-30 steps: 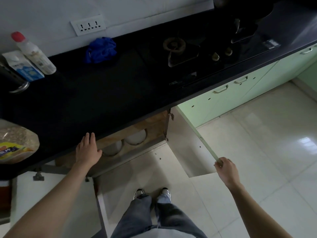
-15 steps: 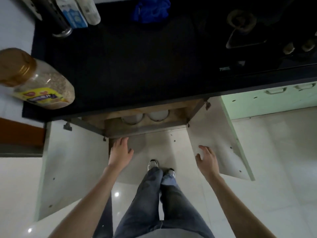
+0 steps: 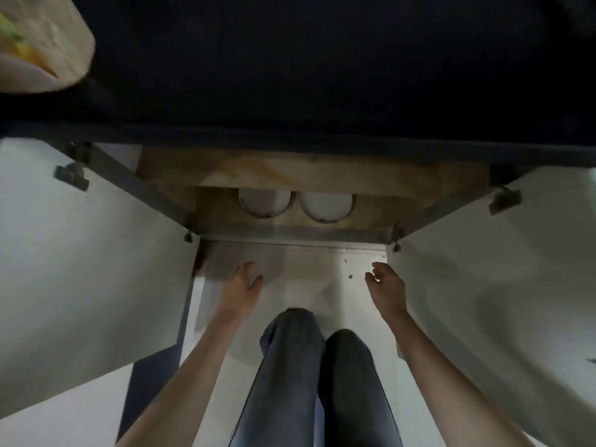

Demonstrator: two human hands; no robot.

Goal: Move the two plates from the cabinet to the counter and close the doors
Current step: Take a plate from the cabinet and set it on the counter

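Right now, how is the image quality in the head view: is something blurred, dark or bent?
Head view: the jar at top left is smeared by motion blur; the counter is almost black with no detail; the two plates lie in dim shade yet stay readable; the wide lens bends the open door outward; both hands are slightly soft.

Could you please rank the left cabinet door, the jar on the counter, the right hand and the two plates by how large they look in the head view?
1. left cabinet door
2. jar, cut off by the frame edge
3. right hand
4. left plate and right plate: about alike, both partly hidden and farther away, so unranked.
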